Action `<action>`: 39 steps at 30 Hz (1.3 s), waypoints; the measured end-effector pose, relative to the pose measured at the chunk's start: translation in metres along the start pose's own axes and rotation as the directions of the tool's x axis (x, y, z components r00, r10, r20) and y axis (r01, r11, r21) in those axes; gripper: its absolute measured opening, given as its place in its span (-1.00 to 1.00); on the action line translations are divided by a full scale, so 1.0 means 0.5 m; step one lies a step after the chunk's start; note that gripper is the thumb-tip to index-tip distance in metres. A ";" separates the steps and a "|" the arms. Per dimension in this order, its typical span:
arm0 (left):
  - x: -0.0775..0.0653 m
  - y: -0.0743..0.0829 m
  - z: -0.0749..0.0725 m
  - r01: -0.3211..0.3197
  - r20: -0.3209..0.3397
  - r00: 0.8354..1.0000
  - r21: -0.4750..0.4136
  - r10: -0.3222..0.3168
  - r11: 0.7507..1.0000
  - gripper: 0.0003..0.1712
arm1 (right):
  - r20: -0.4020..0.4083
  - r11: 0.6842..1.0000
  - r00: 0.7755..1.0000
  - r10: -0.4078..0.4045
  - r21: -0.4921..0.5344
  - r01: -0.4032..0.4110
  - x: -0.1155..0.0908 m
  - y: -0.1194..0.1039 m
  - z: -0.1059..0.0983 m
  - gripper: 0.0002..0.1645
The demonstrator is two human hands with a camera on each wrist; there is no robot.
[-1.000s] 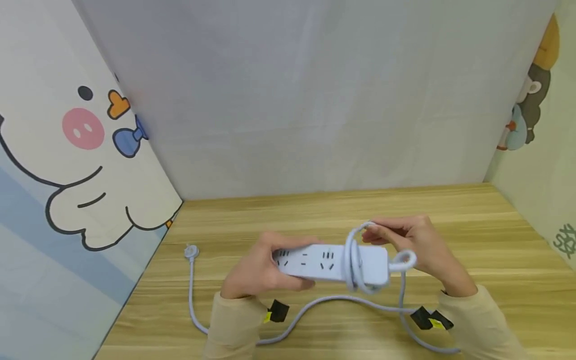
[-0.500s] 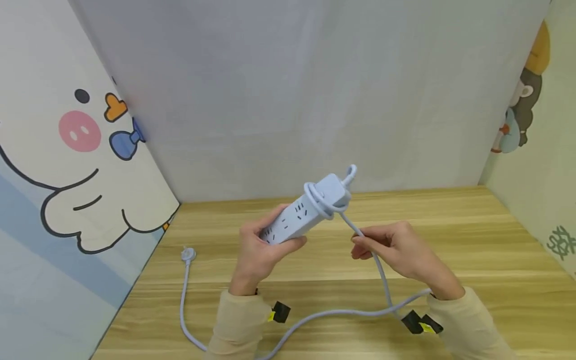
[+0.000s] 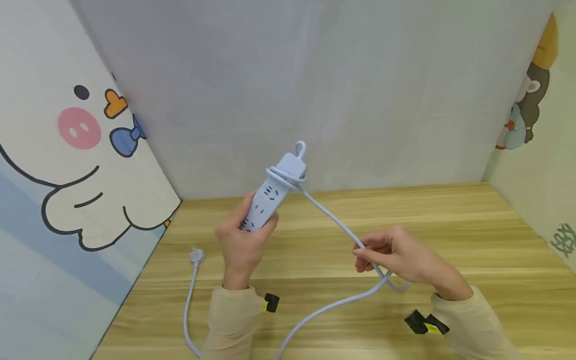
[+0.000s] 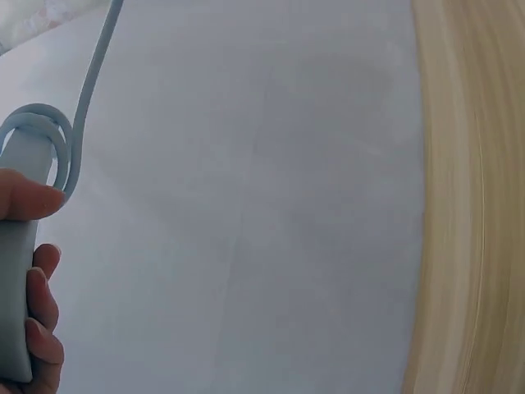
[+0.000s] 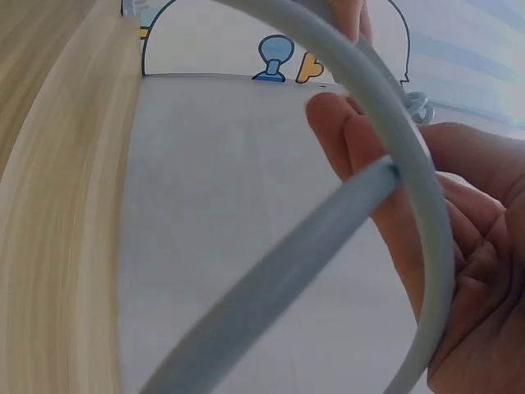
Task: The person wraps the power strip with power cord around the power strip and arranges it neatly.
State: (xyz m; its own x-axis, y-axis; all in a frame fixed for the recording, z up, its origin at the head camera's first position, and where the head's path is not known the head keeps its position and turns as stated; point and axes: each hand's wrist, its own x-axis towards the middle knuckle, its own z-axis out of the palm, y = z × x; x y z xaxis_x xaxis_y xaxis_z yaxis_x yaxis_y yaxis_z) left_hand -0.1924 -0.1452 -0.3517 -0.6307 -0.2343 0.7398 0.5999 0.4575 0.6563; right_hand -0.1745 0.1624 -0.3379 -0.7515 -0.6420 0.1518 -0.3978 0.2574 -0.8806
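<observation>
- The left hand [image 3: 240, 245] grips the lower end of a white power strip [image 3: 265, 201], thumb along one edge and fingers along the other.
- The power strip is raised in front of the person, left of the right hand [image 3: 400, 255], tilted with its far end leaning right and its socket face turned toward the head camera.
- Near that far end the white power cord [image 3: 330, 214] is wound around the strip's body; a small cord loop [image 3: 303, 148] stands out from the end itself.
- From the windings the cord runs slantwise down to the right hand, which pinches it between thumb and fingers, well apart from the strip.
- Just below the right hand the cord crosses over itself, then one stretch curves toward the near edge of the view.
- The cord's plug [image 3: 197, 256] lies on the wood-grain table [image 3: 310, 265], left of the left hand, its lead curving down beside the left sleeve [image 3: 231, 312].
- A pale grey backdrop [image 3: 288, 75] stands behind the table, with a cartoon duck panel [image 3: 36, 130] on the left.
</observation>
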 end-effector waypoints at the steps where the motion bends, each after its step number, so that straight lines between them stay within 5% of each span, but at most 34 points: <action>1: -0.001 -0.003 0.002 -0.043 0.003 0.999 0.049 0.043 0.998 -0.40 | 0.000 1.000 1.000 -0.006 0.004 0.006 -0.003 -0.004 -0.002 -0.80; 4: -0.004 -0.010 0.009 -0.157 0.022 0.988 0.190 0.155 0.969 -0.43 | 0.002 0.999 0.999 -0.042 -0.019 0.042 -0.012 -0.014 -0.005 -0.82; 13: -0.015 -0.009 0.023 -0.285 0.032 0.951 0.478 0.308 0.831 -0.39 | 0.047 0.994 0.996 -0.069 -0.078 0.073 -0.014 -0.027 0.016 -0.83; 20: -0.014 -0.033 0.021 -0.212 -0.002 0.963 0.604 0.268 0.768 -0.40 | 0.145 0.986 0.987 -0.067 -0.139 0.088 -0.018 -0.032 0.032 -0.83; 24: -0.022 -0.033 0.032 -0.219 0.077 0.972 0.638 0.221 0.739 -0.35 | 0.167 0.985 0.984 -0.066 -0.147 0.092 -0.024 -0.040 0.036 -0.90; 27: -0.034 -0.024 0.045 -0.233 0.175 0.972 0.654 0.156 0.719 -0.33 | 0.180 0.965 0.971 -0.155 -0.182 0.188 -0.033 -0.048 0.040 -0.96; 31: -0.049 -0.009 0.063 -0.262 0.300 0.951 0.662 0.072 0.702 -0.34 | 0.177 0.913 0.943 -0.283 -0.250 0.321 -0.040 -0.058 0.046 -0.89; 35: -0.061 0.007 0.077 -0.303 0.378 0.925 0.670 0.040 0.677 -0.37 | 0.173 0.894 0.933 -0.316 -0.276 0.354 -0.038 -0.064 0.050 -0.87; 39: -0.070 0.023 0.091 -0.410 0.511 0.858 0.623 0.050 0.667 -0.37 | 0.187 0.885 0.922 -0.338 -0.269 0.379 -0.037 -0.064 0.051 -0.87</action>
State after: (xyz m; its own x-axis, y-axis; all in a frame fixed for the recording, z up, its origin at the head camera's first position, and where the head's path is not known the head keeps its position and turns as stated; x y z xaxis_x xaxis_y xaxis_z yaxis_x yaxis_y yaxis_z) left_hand -0.1859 -0.0928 -0.3767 -0.7629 0.2602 0.5919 0.3517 0.9352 0.0422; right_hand -0.1344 0.1477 -0.3237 -0.4601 -0.8141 0.3542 -0.7788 0.1785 -0.6014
